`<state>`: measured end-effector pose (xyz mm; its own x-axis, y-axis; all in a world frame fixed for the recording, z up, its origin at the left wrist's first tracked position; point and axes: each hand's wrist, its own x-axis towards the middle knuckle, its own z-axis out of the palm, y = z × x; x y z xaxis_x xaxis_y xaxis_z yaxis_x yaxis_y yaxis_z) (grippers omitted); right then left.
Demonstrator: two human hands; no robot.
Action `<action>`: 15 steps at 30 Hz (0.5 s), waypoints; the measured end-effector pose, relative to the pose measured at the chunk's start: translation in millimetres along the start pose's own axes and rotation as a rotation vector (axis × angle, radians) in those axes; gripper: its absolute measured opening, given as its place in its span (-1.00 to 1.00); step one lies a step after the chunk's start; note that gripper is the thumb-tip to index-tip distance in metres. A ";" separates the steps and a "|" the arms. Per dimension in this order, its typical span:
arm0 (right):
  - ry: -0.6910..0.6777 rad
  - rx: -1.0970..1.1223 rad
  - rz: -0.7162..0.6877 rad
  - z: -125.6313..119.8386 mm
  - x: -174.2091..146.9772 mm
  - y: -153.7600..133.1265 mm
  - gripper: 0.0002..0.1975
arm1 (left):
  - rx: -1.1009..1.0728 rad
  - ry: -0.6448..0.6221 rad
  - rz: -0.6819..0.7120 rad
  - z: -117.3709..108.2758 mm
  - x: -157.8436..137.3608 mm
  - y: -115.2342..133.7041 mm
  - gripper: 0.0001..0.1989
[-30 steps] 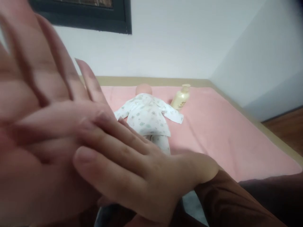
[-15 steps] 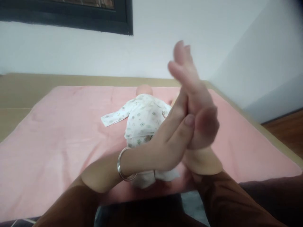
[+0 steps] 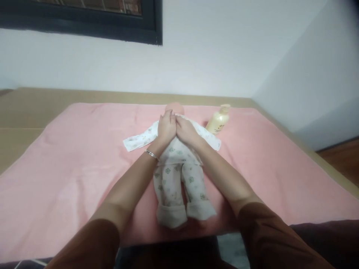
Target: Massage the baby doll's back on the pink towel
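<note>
A baby doll (image 3: 179, 151) in a white patterned top and trousers lies stretched out, its round head (image 3: 175, 107) pointing away from me. No face shows on it. My left hand (image 3: 167, 127), with a silver bangle at the wrist, rests flat on the doll's upper body just below the head. Beside it, my right hand (image 3: 185, 130) lies on the same area, and the two hands touch along their inner edges. Both have their fingers laid out and hold nothing. The doll's sleeves spread to either side.
A pink mat (image 3: 84, 149) lies under the doll on a wooden surface (image 3: 39, 102). A pale yellow pump bottle (image 3: 218, 120) tilts at the doll's right sleeve. Behind stand a white wall (image 3: 210, 56) and a dark window frame (image 3: 151, 33).
My hands were pressed together in the air above the doll. They have come apart, moved down and forward, and now lie side by side on its upper body. The bottle has come into full view.
</note>
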<state>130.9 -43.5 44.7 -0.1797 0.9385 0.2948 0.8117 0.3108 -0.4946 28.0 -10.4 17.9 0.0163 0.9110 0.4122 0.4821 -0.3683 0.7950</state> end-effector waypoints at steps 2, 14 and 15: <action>-0.018 -0.084 -0.010 14.4 5.5 9.6 -0.48 | 0.095 -0.030 -0.025 1.2 3.0 -12.6 -0.56; -0.073 -0.014 0.004 19.3 19.8 60.9 -0.40 | 0.307 -0.051 0.054 8.8 -1.4 -21.5 -0.56; -0.062 -0.010 0.027 20.9 20.3 62.5 -0.39 | 0.319 -0.050 0.058 8.6 -2.6 -22.9 -0.56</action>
<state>166.3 -1.9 2.8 -0.1919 0.9542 0.2298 0.8222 0.2841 -0.4932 24.5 -2.7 -5.2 0.0909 0.9009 0.4243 0.7289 -0.3506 0.5881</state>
